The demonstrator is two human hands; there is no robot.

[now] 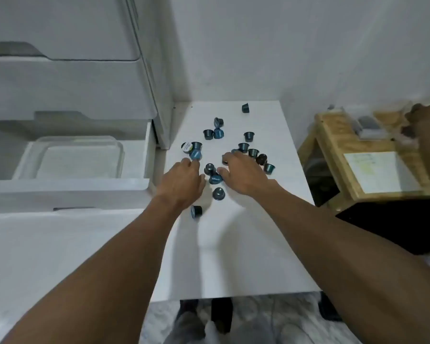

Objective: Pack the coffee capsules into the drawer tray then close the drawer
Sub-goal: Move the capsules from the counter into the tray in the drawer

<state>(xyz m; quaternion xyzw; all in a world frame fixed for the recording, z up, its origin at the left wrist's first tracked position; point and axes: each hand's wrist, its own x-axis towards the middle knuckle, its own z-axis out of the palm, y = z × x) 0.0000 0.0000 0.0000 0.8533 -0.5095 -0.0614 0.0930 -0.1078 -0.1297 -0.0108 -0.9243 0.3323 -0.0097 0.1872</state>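
both hands are down in the pile on the bench (233, 244). left hand (184, 177): fingers curled down, tips on a blue-lidded capsule (195, 155) just ahead of it. right hand (243, 173): cupped over the cluster, a dark capsule at its fingertips. can't tell if either pinch has closed.

coffee capsules (248, 136) are scattered ahead of, between and right of the hands. a stray capsule (196, 211) sits by the left wrist.

my read: two hands in so several go per trip. drawer (67, 187) is open, well left of the left hand, with the clear tray (121, 155) mouth-up inside and no capsule visible in it, so it's a short sideways carry.

capsules are stubby cones with no common heading. some stand narrow end up, some lie on their side showing foil. the stray's axis runs left-right, lid facing left.
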